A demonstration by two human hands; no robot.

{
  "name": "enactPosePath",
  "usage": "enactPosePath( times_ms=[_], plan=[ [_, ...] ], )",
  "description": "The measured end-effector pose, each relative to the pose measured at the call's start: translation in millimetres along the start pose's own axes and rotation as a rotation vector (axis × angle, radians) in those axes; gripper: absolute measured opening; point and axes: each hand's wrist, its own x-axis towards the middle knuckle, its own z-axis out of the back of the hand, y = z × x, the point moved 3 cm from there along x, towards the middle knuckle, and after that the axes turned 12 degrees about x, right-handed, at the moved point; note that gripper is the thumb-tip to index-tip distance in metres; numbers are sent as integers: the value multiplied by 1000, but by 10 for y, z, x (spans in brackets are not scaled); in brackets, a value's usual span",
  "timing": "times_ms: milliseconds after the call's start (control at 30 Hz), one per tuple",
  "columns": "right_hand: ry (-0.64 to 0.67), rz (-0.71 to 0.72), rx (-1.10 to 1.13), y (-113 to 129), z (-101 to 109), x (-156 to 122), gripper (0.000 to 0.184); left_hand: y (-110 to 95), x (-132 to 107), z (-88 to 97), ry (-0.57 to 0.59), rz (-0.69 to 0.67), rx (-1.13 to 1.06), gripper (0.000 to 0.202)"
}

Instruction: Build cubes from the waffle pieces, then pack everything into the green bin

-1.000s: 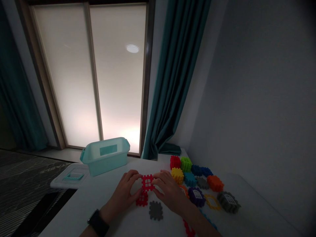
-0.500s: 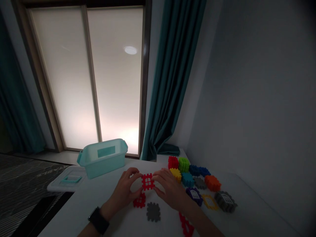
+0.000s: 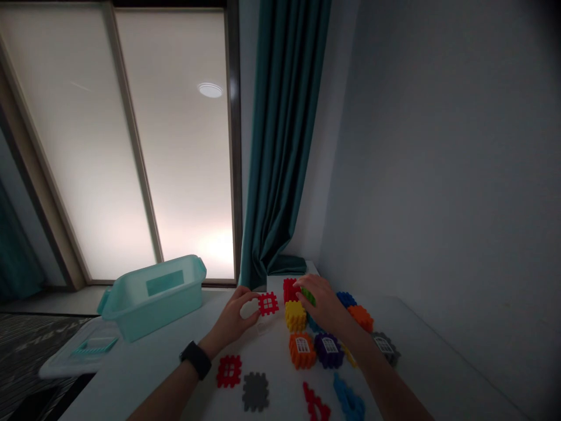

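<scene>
My left hand (image 3: 239, 314) is closed in a pinch on the edge of a red square interlocking tile (image 3: 268, 303) with a four-pane window, held above the white table. My right hand (image 3: 322, 298) reaches over the block stacks at the back, its thumb and fingers apart. Its fingertips are at a red stack (image 3: 290, 290) and a green stack (image 3: 308, 296), which the hand partly covers; whether they touch is unclear. A second red window tile (image 3: 229, 371) and a grey toothed tile (image 3: 255, 392) lie in front of my left hand.
Around my right arm stand yellow (image 3: 295, 316), orange (image 3: 302, 351), purple (image 3: 329, 350) and grey (image 3: 385, 348) stacks. Red (image 3: 316, 402) and blue (image 3: 349, 399) pieces lie near the front. At left are a teal bin (image 3: 160, 310) and its lid (image 3: 74, 354).
My right hand has let go of the red window tile and moved right and back to the stacks. My left hand still holds the tile. The view has turned right.
</scene>
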Motion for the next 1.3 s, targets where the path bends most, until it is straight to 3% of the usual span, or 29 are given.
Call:
enactPosePath(
  times_ms=[300,500,1300],
  plan=[
    [-6,-142,-25,-310,244,-66,23,132,682,-448,13,-47,-5,23],
    [-21,-153,-34,-390,286,-92,23,161,959,-644,51,-76,-7,26],
    [-4,-179,-42,-432,322,-92,21,228,1081,-863,106,-77,-1,24]
  ],
)
